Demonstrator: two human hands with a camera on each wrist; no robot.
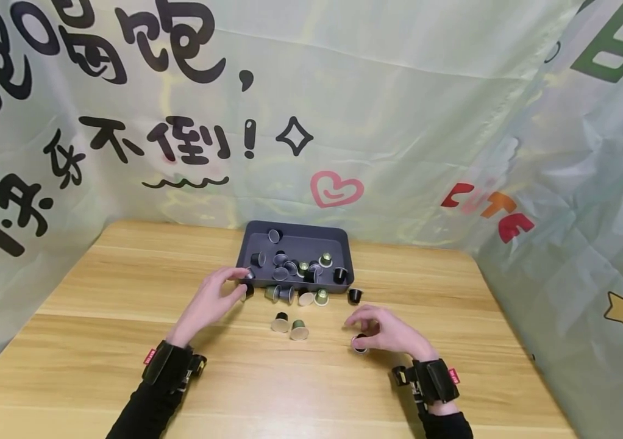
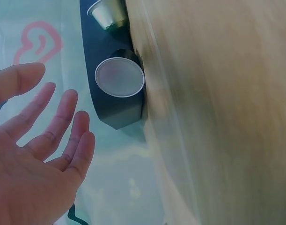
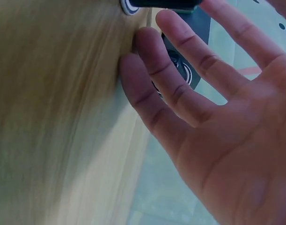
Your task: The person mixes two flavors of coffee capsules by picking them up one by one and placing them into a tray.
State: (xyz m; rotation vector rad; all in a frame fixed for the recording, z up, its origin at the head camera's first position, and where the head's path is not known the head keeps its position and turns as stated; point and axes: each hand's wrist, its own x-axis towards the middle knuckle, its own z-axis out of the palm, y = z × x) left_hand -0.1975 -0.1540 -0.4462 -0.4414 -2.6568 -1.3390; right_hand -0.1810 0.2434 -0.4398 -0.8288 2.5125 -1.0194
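My left hand (image 1: 210, 305) is at the tray's front left corner, fingers spread and relaxed. A silvery coffee capsule (image 1: 250, 273) lies at its fingertips, and a black capsule (image 1: 248, 291) stands just outside the tray beside the thumb. In the left wrist view that capsule's pale lid (image 2: 119, 77) faces the camera, apart from the fingers. Over the table at the right, my right hand (image 1: 391, 332) pinches a dark coffee capsule (image 1: 359, 344) between thumb and index finger. The right wrist view cuts off this dark capsule (image 3: 166, 3) at its top edge; the other fingers extend loosely.
A dark grey tray (image 1: 311, 230) holding several capsules stands at the back of the wooden table (image 1: 289, 390). Along its front lie more capsules, including a black one (image 1: 355, 296). Nearer are a black capsule (image 1: 280, 322) and a green one (image 1: 299, 330). Printed cloth hangs behind.
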